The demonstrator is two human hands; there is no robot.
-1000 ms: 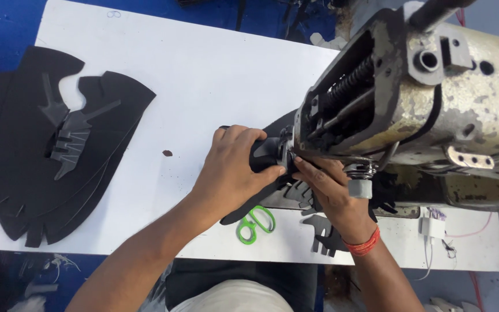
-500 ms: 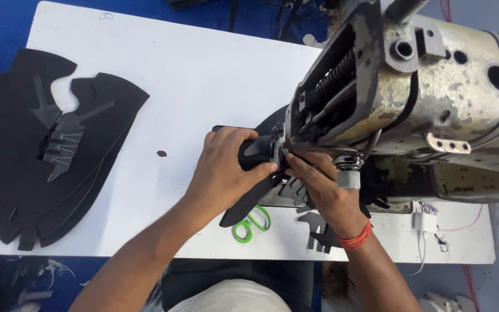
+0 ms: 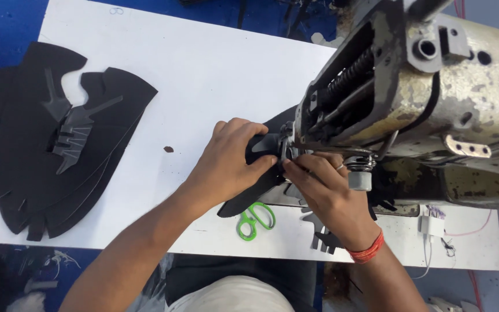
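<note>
**Two hands feeding a black piece under a sewing machine head**

White table [image 3: 203, 63]: the work surface under both hands, reaching far to their left. Sewing machine [image 3: 434, 98]: a worn, cream-coloured head directly above and to the right of the hands, its needle end just over the fingertips. Stack of black cut pieces [image 3: 41, 156]: well apart from the hands, at the table's far left, with grey trim shapes lying on top. Black workpiece [image 3: 244, 199]: pressed to the table beneath both hands, running from under the machine's end down toward the table's near edge. Left hand [image 3: 226, 164]: palm down, fingers curled over the workpiece, gripping it. Right hand [image 3: 324, 193]: fingers pinched closed on the workpiece's edge beside the needle, an orange band [image 3: 366, 251] at the wrist. Green-handled scissors [image 3: 255, 219]: on the table just below the hands, between the two forearms.
</note>
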